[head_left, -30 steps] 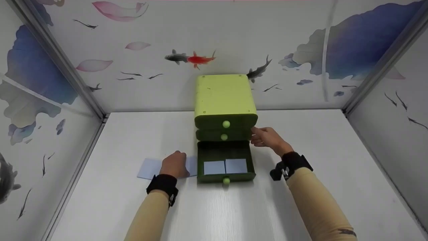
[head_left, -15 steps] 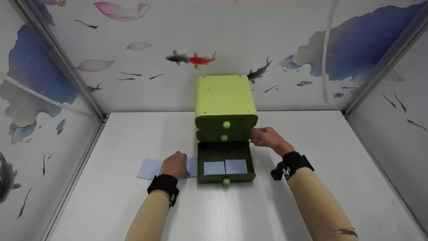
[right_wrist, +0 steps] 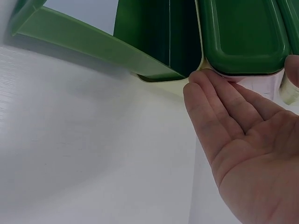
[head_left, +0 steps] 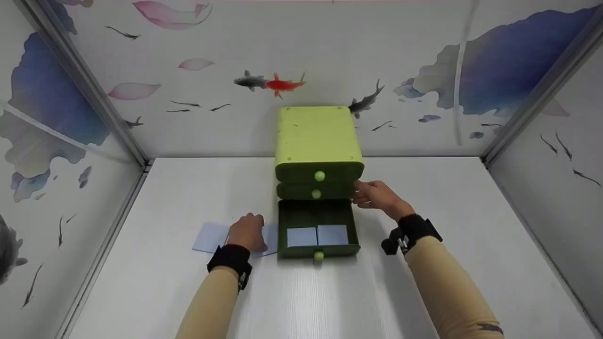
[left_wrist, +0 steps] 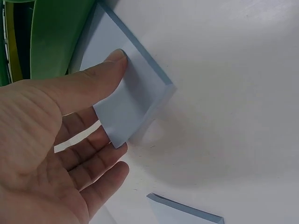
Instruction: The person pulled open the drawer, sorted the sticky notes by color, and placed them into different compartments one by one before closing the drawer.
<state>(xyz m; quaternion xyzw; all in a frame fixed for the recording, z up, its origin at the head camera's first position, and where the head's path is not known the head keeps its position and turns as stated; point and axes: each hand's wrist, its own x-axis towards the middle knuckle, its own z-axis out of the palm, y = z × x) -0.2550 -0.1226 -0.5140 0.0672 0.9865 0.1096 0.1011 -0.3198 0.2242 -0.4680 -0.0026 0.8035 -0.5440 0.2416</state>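
A light green cabinet (head_left: 315, 136) with three drawers stands at the back of the white table. Its bottom drawer (head_left: 356, 226) is pulled out and holds two blue note pads (head_left: 301, 236) side by side. My left hand (head_left: 247, 228) lies left of the drawer on a blue pad (head_left: 271, 233). In the left wrist view this hand (left_wrist: 119, 107) pinches that pad (left_wrist: 135, 88), thumb on top and fingers under its raised corner. My right hand (head_left: 365, 193) has straight fingers (right_wrist: 210, 88) that touch the cabinet's right side near its base.
Another blue pad (head_left: 209, 237) lies on the table (head_left: 301, 296) left of my left hand, and its corner (left_wrist: 187, 212) shows in the left wrist view. Walls with painted fish close in the table at the back and on both sides.
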